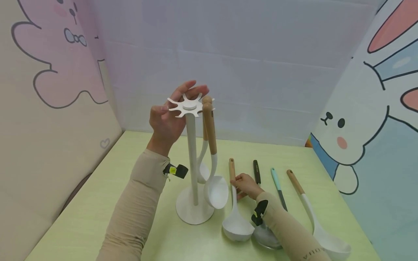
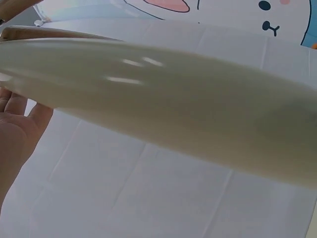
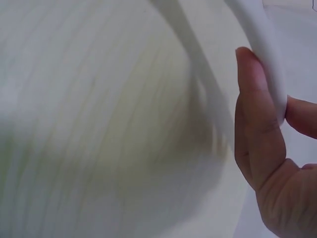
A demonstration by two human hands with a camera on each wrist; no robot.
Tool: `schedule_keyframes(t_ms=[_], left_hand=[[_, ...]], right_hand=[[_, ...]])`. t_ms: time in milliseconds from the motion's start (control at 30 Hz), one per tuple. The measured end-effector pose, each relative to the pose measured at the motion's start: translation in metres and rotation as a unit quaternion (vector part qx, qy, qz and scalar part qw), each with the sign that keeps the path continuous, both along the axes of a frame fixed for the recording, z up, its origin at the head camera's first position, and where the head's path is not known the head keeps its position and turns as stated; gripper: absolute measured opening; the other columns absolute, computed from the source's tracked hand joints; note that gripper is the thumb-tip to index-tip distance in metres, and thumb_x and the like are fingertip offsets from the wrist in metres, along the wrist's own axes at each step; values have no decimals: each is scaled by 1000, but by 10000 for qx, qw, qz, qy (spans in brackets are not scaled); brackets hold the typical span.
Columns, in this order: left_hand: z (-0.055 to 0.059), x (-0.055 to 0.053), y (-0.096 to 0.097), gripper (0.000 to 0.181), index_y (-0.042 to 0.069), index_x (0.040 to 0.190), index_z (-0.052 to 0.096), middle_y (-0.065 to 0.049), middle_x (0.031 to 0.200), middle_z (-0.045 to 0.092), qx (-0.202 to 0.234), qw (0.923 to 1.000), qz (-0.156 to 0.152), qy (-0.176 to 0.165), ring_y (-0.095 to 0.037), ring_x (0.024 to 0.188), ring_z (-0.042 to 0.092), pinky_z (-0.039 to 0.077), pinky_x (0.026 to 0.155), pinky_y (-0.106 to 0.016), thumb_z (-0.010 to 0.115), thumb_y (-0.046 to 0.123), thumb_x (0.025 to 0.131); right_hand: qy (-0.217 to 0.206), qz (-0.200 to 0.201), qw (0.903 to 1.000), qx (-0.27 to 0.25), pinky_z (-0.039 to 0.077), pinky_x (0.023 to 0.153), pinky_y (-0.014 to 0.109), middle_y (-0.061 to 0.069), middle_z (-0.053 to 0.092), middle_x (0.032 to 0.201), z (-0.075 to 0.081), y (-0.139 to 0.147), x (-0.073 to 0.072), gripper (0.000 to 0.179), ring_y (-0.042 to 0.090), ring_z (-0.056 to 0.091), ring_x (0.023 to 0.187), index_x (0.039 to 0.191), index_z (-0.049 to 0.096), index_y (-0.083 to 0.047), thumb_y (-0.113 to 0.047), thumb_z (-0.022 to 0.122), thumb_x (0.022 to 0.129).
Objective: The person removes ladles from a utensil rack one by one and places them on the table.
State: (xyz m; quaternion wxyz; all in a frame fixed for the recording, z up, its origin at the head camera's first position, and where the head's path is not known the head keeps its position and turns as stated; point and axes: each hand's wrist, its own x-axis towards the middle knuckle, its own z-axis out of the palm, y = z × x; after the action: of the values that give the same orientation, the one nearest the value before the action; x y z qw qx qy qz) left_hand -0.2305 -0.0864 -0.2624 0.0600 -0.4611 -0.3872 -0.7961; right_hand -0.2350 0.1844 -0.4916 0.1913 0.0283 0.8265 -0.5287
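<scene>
Right hand pinches ladle; raised left hand perhaps touches rack.

Wrist views crop the white ladle; the left hand too.

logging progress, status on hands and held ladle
Left hand at top of utensil stand. Right hand pinching white ladle, not yet hung. No obvious obstruction.
</scene>
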Motion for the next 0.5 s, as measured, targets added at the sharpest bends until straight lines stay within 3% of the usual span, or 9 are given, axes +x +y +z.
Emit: schedule_keyframes(t_ms=[500], left_hand=[[1,-6,2,65,15,133,58,-9,132,59,-18,9980,-611,-138,-38,137,37,36,100,-45,51,35,72]], right_hand=[[-150,51,9999,62,58,56,32,18,60,92,-5,3,-4,22,21,62,71,110,52,8,-10,58,100]])
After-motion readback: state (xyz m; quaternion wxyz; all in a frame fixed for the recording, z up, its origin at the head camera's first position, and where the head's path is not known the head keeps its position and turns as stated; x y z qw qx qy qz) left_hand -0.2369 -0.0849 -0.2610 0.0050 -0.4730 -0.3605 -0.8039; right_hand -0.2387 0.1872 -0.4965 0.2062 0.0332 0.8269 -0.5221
